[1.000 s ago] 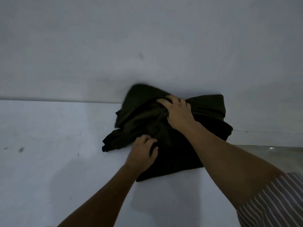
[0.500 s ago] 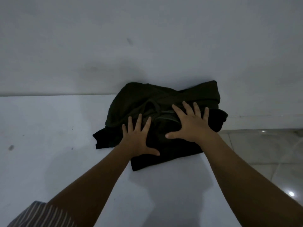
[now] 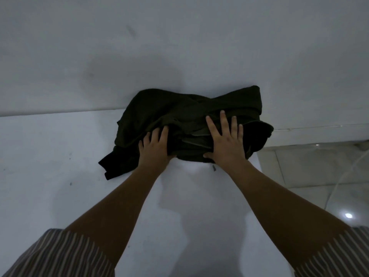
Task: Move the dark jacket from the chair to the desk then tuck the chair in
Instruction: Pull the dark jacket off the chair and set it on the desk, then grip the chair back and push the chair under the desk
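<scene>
The dark jacket [image 3: 179, 116] lies bunched on the white desk [image 3: 50, 176], pushed up against the wall at the desk's far right corner. My left hand [image 3: 154, 148] rests flat on the jacket's near left part, fingers slightly apart. Pressing flat on its near right part is my right hand [image 3: 225, 142], fingers spread. Neither hand grips the cloth. A sleeve end [image 3: 111, 168] sticks out toward the near left. The chair is out of view.
A plain white wall [image 3: 179, 47] rises right behind the desk. The desk's right edge runs down past my right forearm, with a tiled floor [image 3: 319, 176] and a pale cable [image 3: 343, 176] beyond it.
A second ago my hands were clutching the jacket; they then opened flat on it. Since half a second ago the jacket has slid a little farther toward the wall under my palms.
</scene>
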